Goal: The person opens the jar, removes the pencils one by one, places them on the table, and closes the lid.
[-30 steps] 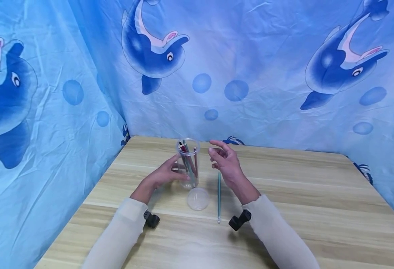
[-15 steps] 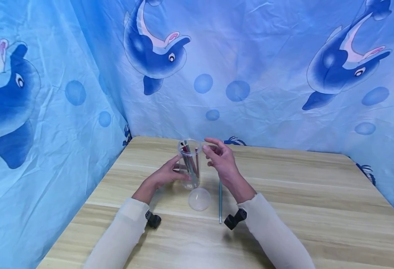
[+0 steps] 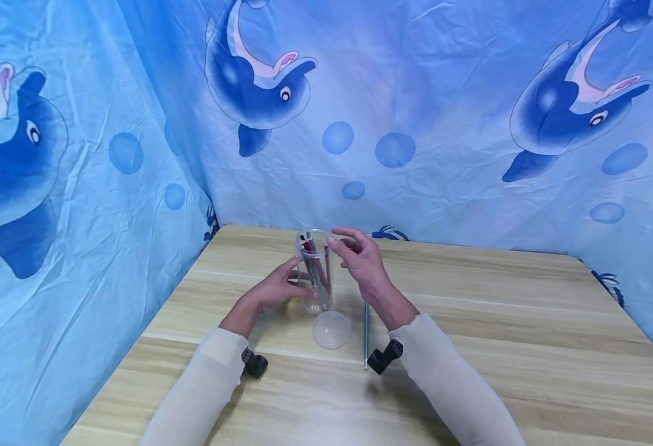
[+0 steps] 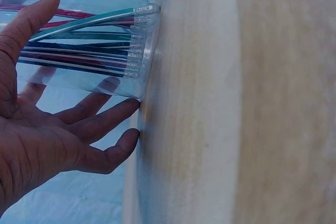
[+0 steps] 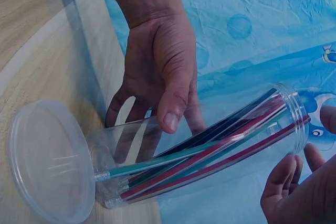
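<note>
My left hand [image 3: 273, 288] holds the clear plastic jar [image 3: 314, 253] low on its side, thumb across the near wall and fingers behind, so that the cylinder sits between them. The jar stands upright on the wood-grain table [image 3: 499, 322], its long axis vertical, base down and open mouth pointing up. Inside, the pencils [image 5: 210, 153] lean at a slant: their silvery-capped ends sit at the base, and their long axes rise toward the rim. Reds, teals and dark ones show; they overlap too much for me to give an exact count. My right hand [image 3: 365, 257] is at the right side of the mouth, thumb and forefinger spread with a gap between them; whether a fingertip touches the rim I cannot tell. 1 loose teal pencil [image 3: 367, 334] lies flat on the table, right of the jar, its long axis running away from me, silvery end toward me, far end hidden by my right hand and wrist. The round translucent lid [image 3: 331, 329] lies flat just in front of the jar's base, on my side. 2 black wrist cameras [image 3: 256, 365] sit at my cuffs, and behind the table hangs a blue dolphin-print cloth [image 3: 460, 124].
</note>
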`<state>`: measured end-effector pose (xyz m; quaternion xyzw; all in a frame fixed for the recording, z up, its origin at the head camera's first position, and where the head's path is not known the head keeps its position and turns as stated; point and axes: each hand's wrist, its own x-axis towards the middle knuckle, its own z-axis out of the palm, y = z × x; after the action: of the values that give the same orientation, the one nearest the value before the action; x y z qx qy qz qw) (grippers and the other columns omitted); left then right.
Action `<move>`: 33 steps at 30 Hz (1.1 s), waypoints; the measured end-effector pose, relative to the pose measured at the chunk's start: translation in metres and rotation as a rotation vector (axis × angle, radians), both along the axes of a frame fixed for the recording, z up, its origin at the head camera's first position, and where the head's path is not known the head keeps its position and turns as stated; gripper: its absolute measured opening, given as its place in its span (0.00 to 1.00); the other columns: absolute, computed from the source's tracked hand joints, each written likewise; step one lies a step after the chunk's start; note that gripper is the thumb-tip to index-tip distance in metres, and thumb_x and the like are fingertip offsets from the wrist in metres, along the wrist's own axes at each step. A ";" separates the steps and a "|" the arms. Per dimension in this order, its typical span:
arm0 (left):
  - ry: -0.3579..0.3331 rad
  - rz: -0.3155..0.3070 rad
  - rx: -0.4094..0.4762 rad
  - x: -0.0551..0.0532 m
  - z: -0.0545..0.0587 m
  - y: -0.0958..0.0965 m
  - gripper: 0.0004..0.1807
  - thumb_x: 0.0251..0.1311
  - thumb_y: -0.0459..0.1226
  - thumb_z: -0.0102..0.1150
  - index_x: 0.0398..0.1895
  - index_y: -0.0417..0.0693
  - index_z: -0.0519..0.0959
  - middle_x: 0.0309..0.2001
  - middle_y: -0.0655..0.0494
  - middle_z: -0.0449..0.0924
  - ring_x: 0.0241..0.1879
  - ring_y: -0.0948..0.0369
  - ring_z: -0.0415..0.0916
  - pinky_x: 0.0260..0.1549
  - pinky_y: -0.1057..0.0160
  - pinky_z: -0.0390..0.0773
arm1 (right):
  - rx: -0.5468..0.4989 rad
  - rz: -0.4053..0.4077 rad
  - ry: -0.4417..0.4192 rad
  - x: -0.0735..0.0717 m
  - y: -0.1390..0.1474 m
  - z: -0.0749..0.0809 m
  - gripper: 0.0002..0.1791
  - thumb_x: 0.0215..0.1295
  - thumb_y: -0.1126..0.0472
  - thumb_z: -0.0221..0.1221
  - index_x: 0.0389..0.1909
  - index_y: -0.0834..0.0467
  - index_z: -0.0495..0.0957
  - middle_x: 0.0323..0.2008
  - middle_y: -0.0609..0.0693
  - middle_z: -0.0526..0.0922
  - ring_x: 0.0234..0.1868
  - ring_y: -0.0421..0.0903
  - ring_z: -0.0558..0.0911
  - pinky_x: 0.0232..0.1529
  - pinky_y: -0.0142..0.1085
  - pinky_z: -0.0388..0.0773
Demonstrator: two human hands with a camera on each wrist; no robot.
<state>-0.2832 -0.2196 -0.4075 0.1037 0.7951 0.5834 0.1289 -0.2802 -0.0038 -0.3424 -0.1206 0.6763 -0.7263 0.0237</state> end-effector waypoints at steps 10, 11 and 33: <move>0.005 -0.017 0.012 0.001 0.001 -0.001 0.56 0.53 0.35 0.75 0.80 0.63 0.49 0.68 0.38 0.66 0.68 0.42 0.63 0.63 0.42 0.64 | 0.047 -0.024 0.087 0.000 -0.010 0.003 0.19 0.65 0.56 0.66 0.55 0.57 0.81 0.33 0.47 0.74 0.38 0.48 0.73 0.44 0.39 0.70; 0.005 -0.015 0.013 0.001 0.001 0.000 0.56 0.53 0.35 0.75 0.80 0.63 0.50 0.68 0.39 0.66 0.68 0.42 0.63 0.63 0.42 0.64 | 0.058 -0.027 0.097 0.000 -0.011 0.003 0.19 0.64 0.56 0.67 0.55 0.56 0.82 0.31 0.47 0.71 0.35 0.46 0.71 0.42 0.38 0.70; 0.007 -0.019 0.013 0.002 0.003 0.000 0.54 0.54 0.33 0.74 0.79 0.69 0.52 0.69 0.44 0.66 0.67 0.45 0.64 0.62 0.43 0.66 | 0.256 -0.044 0.064 -0.004 -0.027 0.013 0.13 0.59 0.55 0.65 0.45 0.51 0.87 0.58 0.45 0.79 0.66 0.55 0.69 0.61 0.53 0.66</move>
<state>-0.2813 -0.2198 -0.4045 0.1140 0.7909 0.5868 0.1311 -0.2843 -0.0310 -0.3291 -0.1247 0.7662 -0.6303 0.0015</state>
